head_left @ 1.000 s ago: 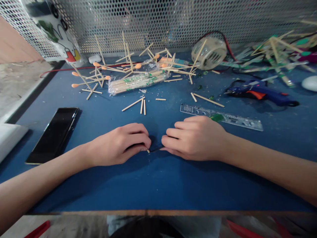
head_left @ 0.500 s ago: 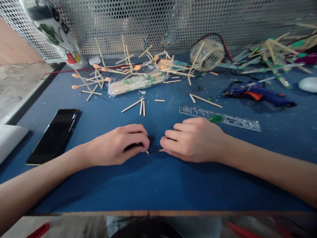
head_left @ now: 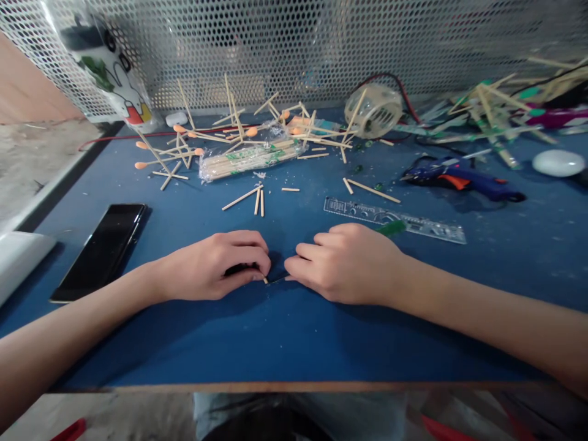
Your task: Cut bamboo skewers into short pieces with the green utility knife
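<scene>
My left hand [head_left: 220,264] rests on the blue table, its fingers pinched on a small wooden stick [head_left: 265,280] whose pale end shows at the fingertips. My right hand [head_left: 344,263] is closed on a thin dark blade [head_left: 278,279], with a green handle [head_left: 392,228] sticking out behind the hand. The blade's tip lies at the stick's end. Just beyond my hands are several cut stick pieces [head_left: 241,198] and a clear ruler [head_left: 395,219].
A black phone [head_left: 101,251] lies at the left. Behind are a bag of sticks [head_left: 250,159], stick structures, a bottle [head_left: 110,73] and a clear round container [head_left: 373,111]. A blue glue gun [head_left: 463,177] and a white mouse-like object [head_left: 558,163] are at the right.
The view has shifted slightly, so most things appear a little further left. My right hand and the blade have moved slightly closer to my left hand; both grips look the same.
</scene>
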The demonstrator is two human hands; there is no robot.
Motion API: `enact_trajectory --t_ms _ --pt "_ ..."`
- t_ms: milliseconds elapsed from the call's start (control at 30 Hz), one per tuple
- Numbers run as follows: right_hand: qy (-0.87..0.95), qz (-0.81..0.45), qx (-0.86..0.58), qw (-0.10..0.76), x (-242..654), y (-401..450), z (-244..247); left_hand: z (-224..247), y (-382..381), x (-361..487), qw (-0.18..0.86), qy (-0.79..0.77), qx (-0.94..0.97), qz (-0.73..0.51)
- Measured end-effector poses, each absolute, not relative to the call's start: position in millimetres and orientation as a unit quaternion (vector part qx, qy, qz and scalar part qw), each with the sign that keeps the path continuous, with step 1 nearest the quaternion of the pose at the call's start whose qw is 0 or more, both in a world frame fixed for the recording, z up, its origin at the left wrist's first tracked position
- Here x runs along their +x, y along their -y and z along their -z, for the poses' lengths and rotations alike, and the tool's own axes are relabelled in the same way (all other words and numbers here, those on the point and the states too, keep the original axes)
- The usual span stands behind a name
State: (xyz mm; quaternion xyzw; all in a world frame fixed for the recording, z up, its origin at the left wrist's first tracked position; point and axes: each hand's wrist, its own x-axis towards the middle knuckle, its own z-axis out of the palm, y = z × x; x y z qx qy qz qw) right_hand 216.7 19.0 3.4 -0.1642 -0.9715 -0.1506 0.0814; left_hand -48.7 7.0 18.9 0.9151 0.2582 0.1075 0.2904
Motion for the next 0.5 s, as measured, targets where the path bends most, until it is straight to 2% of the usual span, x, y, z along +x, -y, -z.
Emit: enact_trajectory --t_ms 167,500 --pt "0.971 0.155 -0.116 0.138 216.7 -29.2 -0.3 -20.3 -4.1 -48.5 0.264 -0.263 0.922 -0.104" --pt "0.974 0.140 -0.122 0.130 214.2 -28.2 0.1 -22.2 -7.2 -51.8 0.313 -0.258 0.909 -0.100"
